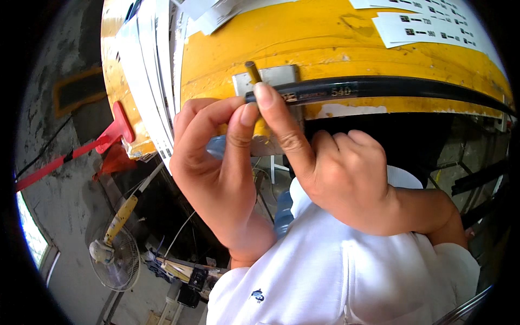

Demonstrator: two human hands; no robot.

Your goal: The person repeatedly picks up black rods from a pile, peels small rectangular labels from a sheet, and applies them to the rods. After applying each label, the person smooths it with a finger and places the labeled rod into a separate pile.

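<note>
A black hose (pixel 390 86) with pale printed marks runs from the right edge to its end between my hands. The thumb and fingers of my left hand (pixel 216 138) are closed in a pinch at that end. The index finger of my right hand (pixel 341 173) reaches over and presses on the hose just there, its other fingers curled in; the thumb is hidden. Right behind the hose end, a short metal rod (pixel 251 70) sticks up from a grey metal plate (pixel 279 76) at the edge of the yellow worktable (pixel 216 65).
Printed label sheets (pixel 428 30) lie at the far right, and strips of white paper (pixel 146 70) hang over the table's left side. A red T-shaped handle (pixel 116 130) stands beside the table. A fan (pixel 114 260) is on the floor at the lower left.
</note>
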